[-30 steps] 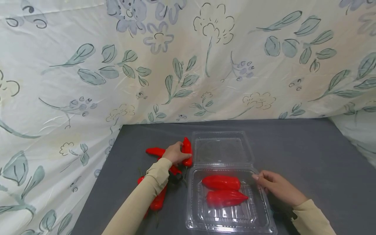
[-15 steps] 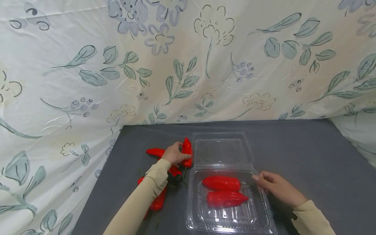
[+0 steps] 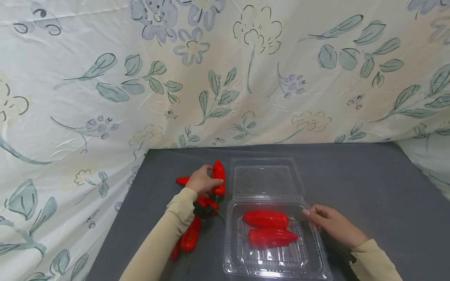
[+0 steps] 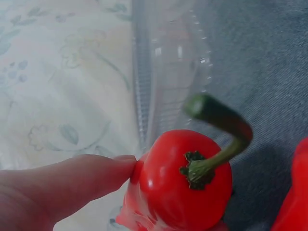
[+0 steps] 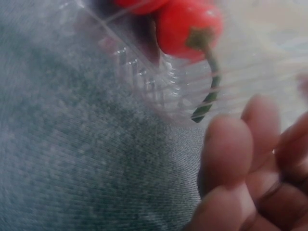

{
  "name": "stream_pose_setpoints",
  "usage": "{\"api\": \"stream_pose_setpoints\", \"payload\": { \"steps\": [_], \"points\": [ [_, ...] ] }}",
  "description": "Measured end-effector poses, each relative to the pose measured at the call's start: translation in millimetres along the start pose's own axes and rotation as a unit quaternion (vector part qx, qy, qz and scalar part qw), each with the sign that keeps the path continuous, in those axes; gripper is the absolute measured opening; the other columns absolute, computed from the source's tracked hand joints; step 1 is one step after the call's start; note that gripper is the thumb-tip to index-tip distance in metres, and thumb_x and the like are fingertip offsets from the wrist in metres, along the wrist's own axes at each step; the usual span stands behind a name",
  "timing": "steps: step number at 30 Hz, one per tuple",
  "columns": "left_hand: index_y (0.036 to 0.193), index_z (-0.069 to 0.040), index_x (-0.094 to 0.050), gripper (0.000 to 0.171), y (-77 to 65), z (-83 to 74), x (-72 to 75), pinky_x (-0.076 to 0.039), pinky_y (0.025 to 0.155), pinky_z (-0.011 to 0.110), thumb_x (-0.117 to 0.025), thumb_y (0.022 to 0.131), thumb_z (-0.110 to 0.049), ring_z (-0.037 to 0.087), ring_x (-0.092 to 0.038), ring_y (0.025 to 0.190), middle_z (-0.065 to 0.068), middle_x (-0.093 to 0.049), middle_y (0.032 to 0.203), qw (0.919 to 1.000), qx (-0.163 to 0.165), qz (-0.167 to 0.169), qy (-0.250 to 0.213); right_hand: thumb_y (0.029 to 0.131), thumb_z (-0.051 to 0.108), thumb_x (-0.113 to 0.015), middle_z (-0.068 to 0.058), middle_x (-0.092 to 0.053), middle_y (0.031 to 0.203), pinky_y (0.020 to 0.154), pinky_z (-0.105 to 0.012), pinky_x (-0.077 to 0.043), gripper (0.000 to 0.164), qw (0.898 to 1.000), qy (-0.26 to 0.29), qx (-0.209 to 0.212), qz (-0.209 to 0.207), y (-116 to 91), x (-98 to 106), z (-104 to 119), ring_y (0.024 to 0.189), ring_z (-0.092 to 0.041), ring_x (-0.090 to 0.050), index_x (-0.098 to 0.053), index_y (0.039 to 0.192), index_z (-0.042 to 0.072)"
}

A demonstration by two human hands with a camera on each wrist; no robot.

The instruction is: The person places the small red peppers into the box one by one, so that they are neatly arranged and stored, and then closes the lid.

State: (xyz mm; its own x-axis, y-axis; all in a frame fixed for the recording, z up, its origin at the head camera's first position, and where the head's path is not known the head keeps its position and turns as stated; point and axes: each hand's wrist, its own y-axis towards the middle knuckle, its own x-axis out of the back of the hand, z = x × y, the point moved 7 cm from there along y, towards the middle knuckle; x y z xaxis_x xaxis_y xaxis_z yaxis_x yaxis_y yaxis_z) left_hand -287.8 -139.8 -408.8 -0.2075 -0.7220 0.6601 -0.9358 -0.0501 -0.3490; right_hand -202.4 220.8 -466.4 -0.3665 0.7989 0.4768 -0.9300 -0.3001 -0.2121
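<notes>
My left hand (image 3: 202, 180) grips a red pepper (image 3: 218, 177) between thumb and fingers, left of the clear plastic container. The left wrist view shows this pepper (image 4: 173, 187) stem end first, its curved green stem toward the camera and a thumb (image 4: 91, 180) against its side. Two red peppers, an upper one (image 3: 265, 218) and a lower one (image 3: 272, 237), lie side by side inside the container (image 3: 270, 257). At the container's right rim, my right hand (image 3: 335, 224) pinches the edge. In the right wrist view its fingers (image 5: 226, 149) are bent close to the clear plastic.
The container's hinged lid (image 3: 265, 179) lies folded back behind it. Several more red peppers (image 3: 191, 234) are on the grey cloth (image 3: 351, 175) at the left, partly hidden under my left forearm. A floral curtain (image 3: 225, 78) hangs behind and at the left.
My left hand has moved a little left and away from the container with the pepper in its grip. The right hand and the two peppers in the container stay put.
</notes>
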Motion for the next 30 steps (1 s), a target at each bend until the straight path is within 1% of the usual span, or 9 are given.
{"api": "stream_pose_setpoints", "payload": {
  "steps": [3, 6, 8, 11, 15, 17, 20, 24, 30],
  "points": [
    [0.139, -0.01, -0.04, 0.068, -4.0, -0.9, 6.4, -0.056, 0.058, 0.035, -0.073, 0.083, -0.028, 0.029, -0.065, 0.075, 0.016, -0.059, 0.109, 0.9999, -0.006, -0.003, -0.008, 0.097, 0.035, -0.055, -0.004, -0.054, 0.072, 0.056, -0.027, -0.042, 0.033, 1.0, 0.001, -0.001, 0.002, 0.0, 0.0, 0.9, 0.064, -0.013, -0.052, -0.054, 0.083, 0.005],
    [0.138, -0.01, -0.042, 0.065, -8.0, -2.5, 10.0, -0.056, 0.058, 0.036, -0.072, 0.083, -0.028, 0.031, -0.066, 0.075, 0.015, -0.058, 0.104, 0.9998, -0.017, -0.005, -0.005, 0.097, 0.035, -0.055, -0.004, -0.054, 0.072, 0.057, -0.027, -0.042, 0.033, 1.0, 0.003, -0.002, 0.003, 0.7, -0.1, 1.1, 0.064, -0.013, -0.052, -0.054, 0.084, 0.005],
    [0.138, -0.011, -0.042, 0.064, -10.1, -3.0, 10.8, -0.056, 0.057, 0.035, -0.072, 0.083, -0.028, 0.029, -0.065, 0.073, 0.014, -0.057, 0.103, 0.9998, -0.02, -0.006, 0.003, 0.097, 0.034, -0.054, -0.004, -0.054, 0.073, 0.056, -0.027, -0.042, 0.032, 1.0, 0.001, 0.002, 0.004, 1.4, -0.2, 1.4, 0.065, -0.014, -0.052, -0.054, 0.084, 0.004],
    [0.138, -0.011, -0.042, 0.065, -12.7, -2.6, 11.3, -0.055, 0.055, 0.033, -0.073, 0.083, -0.028, 0.028, -0.064, 0.072, 0.013, -0.056, 0.101, 0.9997, -0.02, -0.006, 0.014, 0.096, 0.035, -0.055, -0.005, -0.054, 0.073, 0.057, -0.027, -0.043, 0.033, 1.0, 0.001, -0.006, 0.003, 2.0, -0.3, -0.1, 0.065, -0.014, -0.052, -0.054, 0.084, 0.005],
    [0.139, -0.011, -0.042, 0.067, -16.2, -3.2, 13.5, -0.053, 0.054, 0.031, -0.073, 0.083, -0.029, 0.024, -0.062, 0.072, 0.012, -0.057, 0.102, 0.9995, -0.024, -0.006, 0.018, 0.096, 0.035, -0.055, -0.005, -0.054, 0.072, 0.057, -0.027, -0.043, 0.033, 1.0, 0.002, -0.007, 0.006, 2.3, -0.9, -1.1, 0.065, -0.014, -0.052, -0.054, 0.083, 0.004],
    [0.139, -0.011, -0.042, 0.067, -18.4, -5.5, 15.5, -0.053, 0.054, 0.031, -0.073, 0.083, -0.029, 0.023, -0.061, 0.072, 0.012, -0.057, 0.102, 0.9993, -0.032, -0.007, 0.016, 0.097, 0.033, -0.054, -0.005, -0.054, 0.073, 0.057, -0.027, -0.043, 0.033, 1.0, 0.003, 0.0, 0.007, 1.9, -0.8, -0.4, 0.065, -0.014, -0.052, -0.054, 0.083, 0.003],
    [0.139, -0.011, -0.042, 0.067, -22.6, -9.5, 20.0, -0.054, 0.056, 0.034, -0.073, 0.083, -0.029, 0.027, -0.064, 0.075, 0.013, -0.058, 0.103, 0.999, -0.043, -0.01, 0.009, 0.097, 0.034, -0.055, -0.005, -0.055, 0.073, 0.056, -0.027, -0.043, 0.033, 1.0, 0.003, 0.002, 0.003, 1.3, -0.4, -0.2, 0.065, -0.014, -0.052, -0.054, 0.083, 0.004],
    [0.14, -0.013, -0.041, 0.067, -27.9, -14.9, 24.6, -0.055, 0.057, 0.036, -0.072, 0.083, -0.029, 0.031, -0.066, 0.081, 0.012, -0.059, 0.106, 0.9986, -0.051, -0.012, 0.0, 0.096, 0.037, -0.056, -0.005, -0.055, 0.073, 0.057, -0.027, -0.043, 0.035, 1.0, -0.001, -0.01, -0.002, 1.0, 0.0, -1.9, 0.065, -0.014, -0.053, -0.054, 0.082, 0.005],
    [0.14, -0.015, -0.042, 0.067, -39.0, -25.5, 23.7, -0.053, 0.056, 0.031, -0.073, 0.082, -0.03, 0.023, -0.063, 0.075, 0.011, -0.061, 0.106, 0.9976, -0.068, -0.015, 0.007, 0.096, 0.037, -0.055, -0.005, -0.055, 0.073, 0.056, -0.027, -0.043, 0.035, 1.0, -0.008, -0.011, -0.002, 0.9, 0.0, -2.2, 0.064, -0.014, -0.052, -0.054, 0.082, 0.005]
  ]
}}
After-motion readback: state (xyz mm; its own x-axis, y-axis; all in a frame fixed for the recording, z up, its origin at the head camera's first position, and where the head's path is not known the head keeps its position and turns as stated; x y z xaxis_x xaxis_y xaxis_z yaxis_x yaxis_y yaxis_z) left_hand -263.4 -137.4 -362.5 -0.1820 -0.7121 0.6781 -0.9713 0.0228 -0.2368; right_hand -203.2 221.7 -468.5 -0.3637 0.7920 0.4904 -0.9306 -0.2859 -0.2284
